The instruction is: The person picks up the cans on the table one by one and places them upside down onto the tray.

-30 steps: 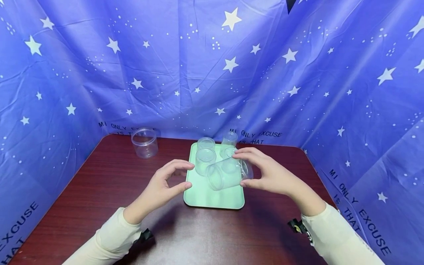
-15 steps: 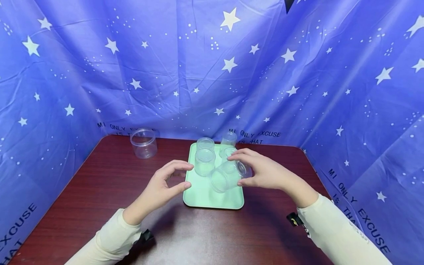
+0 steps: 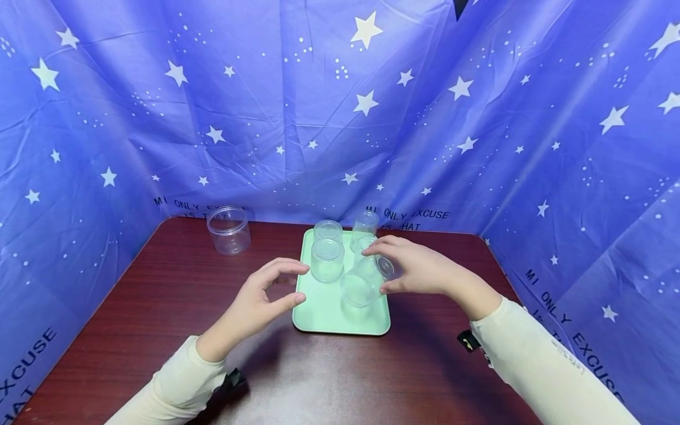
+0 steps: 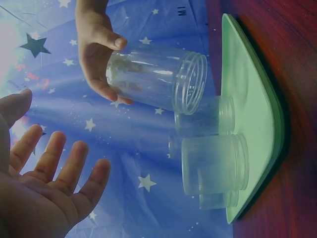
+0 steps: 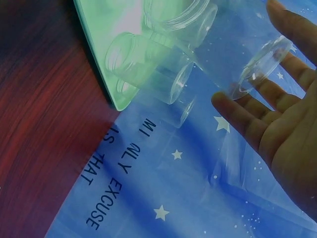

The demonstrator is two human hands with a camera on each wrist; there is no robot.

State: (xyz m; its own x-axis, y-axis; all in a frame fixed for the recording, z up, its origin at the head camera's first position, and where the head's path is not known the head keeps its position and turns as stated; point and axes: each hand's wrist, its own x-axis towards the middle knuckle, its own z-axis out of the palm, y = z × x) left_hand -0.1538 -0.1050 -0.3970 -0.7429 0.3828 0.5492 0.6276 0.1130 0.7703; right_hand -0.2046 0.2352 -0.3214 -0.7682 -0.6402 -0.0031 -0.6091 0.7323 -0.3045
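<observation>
My right hand (image 3: 419, 268) grips a clear plastic jar (image 3: 358, 288) near its base, thumb on one side and fingers on the other. The jar is tilted, mouth pointing down over the near right part of a light green tray (image 3: 319, 313). In the left wrist view, a gap shows between the jar's threaded rim (image 4: 190, 84) and the tray. Several similar jars stand mouth down on the tray, among them a front left jar (image 3: 326, 262) and a partly covered right one (image 5: 148, 67). Holding nothing, my left hand (image 3: 260, 295) hovers by the tray's left edge, fingers relaxed.
A wider clear jar (image 3: 229, 233) stands mouth up on the dark red wooden table (image 3: 159, 295), at the back left. Blue star-printed cloth (image 3: 297, 118) hangs behind the table and on both sides.
My right hand has moved slightly left, and the jar in it has turned from nearly sideways to mouth more downward. My left hand has stayed in place.
</observation>
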